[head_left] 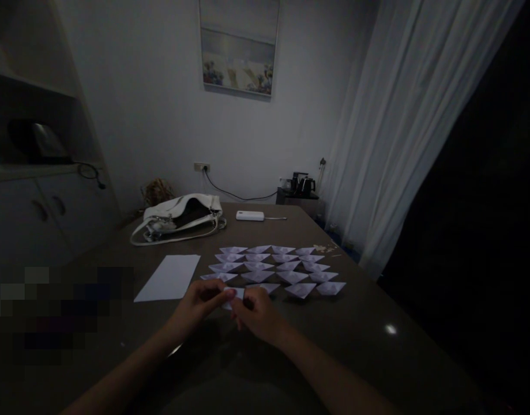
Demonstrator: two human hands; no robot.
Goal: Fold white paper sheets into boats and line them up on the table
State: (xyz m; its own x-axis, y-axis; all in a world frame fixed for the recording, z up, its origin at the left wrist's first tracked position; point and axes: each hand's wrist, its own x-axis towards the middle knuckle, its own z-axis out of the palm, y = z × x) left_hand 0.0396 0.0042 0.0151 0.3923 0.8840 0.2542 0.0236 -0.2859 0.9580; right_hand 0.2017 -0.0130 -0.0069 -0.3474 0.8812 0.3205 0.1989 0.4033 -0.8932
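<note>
A dark, glossy counter extends beneath and beyond the two hands in a dimly lit room. Directly ahead of the grip, and continuing to its right, folded paper boats stand in close rows; the nearest row is partly hidden by the fingers. To the left of the grip lies a blank white sheet. Farther beyond, a white bag lies ahead and to the left, and a white device with a short cord lies nearly straight ahead. In the background, a framed picture hangs on the pale wall; a sheer curtain falls to the right of the grip, and a cabinet stands to the far left. The left hand and right hand meet just above the counter. Each grip is narrow, thumb drawn close to fingers, and both hold one small folded white paper between them; its exact form is largely covered by the fingertips.
</note>
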